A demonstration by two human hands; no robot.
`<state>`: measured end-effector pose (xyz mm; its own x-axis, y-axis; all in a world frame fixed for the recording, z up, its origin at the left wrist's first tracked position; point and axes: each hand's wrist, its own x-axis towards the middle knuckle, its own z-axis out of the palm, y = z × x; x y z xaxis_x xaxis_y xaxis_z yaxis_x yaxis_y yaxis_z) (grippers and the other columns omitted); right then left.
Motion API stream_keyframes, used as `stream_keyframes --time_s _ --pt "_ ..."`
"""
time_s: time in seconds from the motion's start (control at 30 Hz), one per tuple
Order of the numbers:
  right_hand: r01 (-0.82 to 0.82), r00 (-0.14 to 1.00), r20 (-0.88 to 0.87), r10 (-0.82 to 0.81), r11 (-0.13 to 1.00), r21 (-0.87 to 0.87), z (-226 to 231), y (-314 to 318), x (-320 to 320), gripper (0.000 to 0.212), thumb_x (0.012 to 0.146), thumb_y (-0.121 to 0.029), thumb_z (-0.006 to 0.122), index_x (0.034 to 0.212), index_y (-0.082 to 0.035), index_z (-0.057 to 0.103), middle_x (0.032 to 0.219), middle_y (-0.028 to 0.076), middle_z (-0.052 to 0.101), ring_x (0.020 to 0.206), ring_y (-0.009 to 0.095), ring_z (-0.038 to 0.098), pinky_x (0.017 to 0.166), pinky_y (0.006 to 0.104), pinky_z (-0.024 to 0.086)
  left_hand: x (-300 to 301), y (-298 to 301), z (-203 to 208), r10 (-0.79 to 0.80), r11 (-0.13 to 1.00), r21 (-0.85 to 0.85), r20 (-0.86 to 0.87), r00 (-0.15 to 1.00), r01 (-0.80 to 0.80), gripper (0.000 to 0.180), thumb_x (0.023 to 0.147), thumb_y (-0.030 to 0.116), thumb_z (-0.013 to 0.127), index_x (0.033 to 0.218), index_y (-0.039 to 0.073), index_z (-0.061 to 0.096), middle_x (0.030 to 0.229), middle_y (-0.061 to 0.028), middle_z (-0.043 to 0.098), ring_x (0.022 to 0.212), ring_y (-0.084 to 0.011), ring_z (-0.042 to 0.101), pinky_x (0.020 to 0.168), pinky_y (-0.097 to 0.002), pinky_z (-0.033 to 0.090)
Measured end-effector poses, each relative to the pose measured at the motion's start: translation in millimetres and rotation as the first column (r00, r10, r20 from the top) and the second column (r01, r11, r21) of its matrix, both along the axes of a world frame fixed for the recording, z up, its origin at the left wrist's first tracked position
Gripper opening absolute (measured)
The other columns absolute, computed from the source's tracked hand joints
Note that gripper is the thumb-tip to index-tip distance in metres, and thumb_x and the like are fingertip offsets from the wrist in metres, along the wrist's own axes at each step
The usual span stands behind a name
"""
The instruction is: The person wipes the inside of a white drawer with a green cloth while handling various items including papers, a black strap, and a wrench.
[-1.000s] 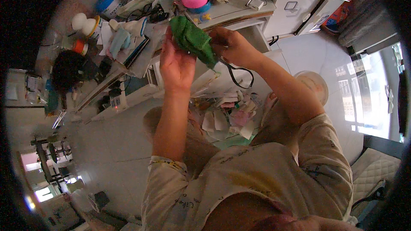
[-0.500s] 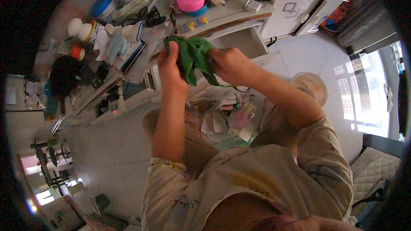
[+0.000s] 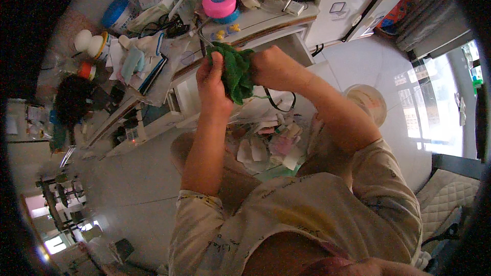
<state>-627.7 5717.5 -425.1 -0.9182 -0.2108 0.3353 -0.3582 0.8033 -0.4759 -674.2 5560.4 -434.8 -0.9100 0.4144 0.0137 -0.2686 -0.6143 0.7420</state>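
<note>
green knitted cloth (image 3: pixel 236 71), bunched, held aloft

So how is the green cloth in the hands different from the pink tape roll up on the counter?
The green cloth is soft and crumpled, while the pink tape roll is a firm round ring. The cloth is pinched between the left hand and right hand, up off the counter; the roll lies flat on the white counter, untouched. The cloth is dark green, the roll bright pink. Both are single-coloured.

Green cloth (image 3: pixel 236 71), pink tape roll (image 3: pixel 219 3), blue lid (image 3: pixel 114 10), cream patterned shirt (image 3: pixel 307 209).
</note>
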Motion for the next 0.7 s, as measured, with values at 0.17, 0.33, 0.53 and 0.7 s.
stream_keyframes --time_s 0.17,0.33,0.53,0.7 --pt "0.194 0.978 0.017 -0.209 0.872 -0.449 23 32 1 0.026 0.082 -0.013 0.06 0.107 -0.006 0.061 0.08 0.009 0.064 0.068 0.018 0.062 0.056 0.0315 0.049 0 -7 -2 -0.057 0.972 -0.23 -0.068 0.996 0.04 0.034 0.087 0.032 0.06 0.103 0.001 0.059 0.09 -0.0061 0.063 0.077 -0.0156 0.06 0.069 -0.0301 0.051" --pt "-0.085 0.955 -0.296 -0.028 0.928 -0.362 28 22 10 0.021 0.082 -0.013 0.064 0.102 -0.005 0.064 0.084 0.009 0.064 0.069 0.015 0.059 0.062 0.0274 0.047 20 -6 -8 -0.284 0.829 -0.539 -0.171 0.943 0.152 0.037 0.088 0.033 0.058 0.106 0.0 0.059 0.087 -0.001 0.061 0.075 -0.0091 0.055 0.068 -0.0249 0.047" --pt "0.013 0.992 -0.116 -0.055 0.943 -0.332 21 32 16 0.008 0.078 -0.009 0.066 0.08 -0.001 0.064 0.064 0.008 0.061 0.056 0.016 0.056 0.054 0.0286 0.045 27 -1 -15 -0.384 0.758 -0.606 -0.116 0.916 0.241 0.035 0.089 0.033 0.058 0.103 0.001 0.061 0.084 0.0006 0.06 0.074 -0.0084 0.053 0.068 -0.0245 0.046" --pt "0.173 0.963 -0.146 -0.226 0.935 -0.31 19 48 21 0.01 0.081 -0.011 0.061 0.083 -0.001 0.064 0.061 0.006 0.059 0.055 0.011 0.055 0.052 0.0266 0.045 35 6 -11 -0.415 0.763 -0.571 -0.076 0.907 0.302 0.037 0.088 0.036 0.058 0.102 0.001 0.062 0.084 0.0006 0.061 0.073 -0.008 0.054 0.066 -0.0239 0.047"
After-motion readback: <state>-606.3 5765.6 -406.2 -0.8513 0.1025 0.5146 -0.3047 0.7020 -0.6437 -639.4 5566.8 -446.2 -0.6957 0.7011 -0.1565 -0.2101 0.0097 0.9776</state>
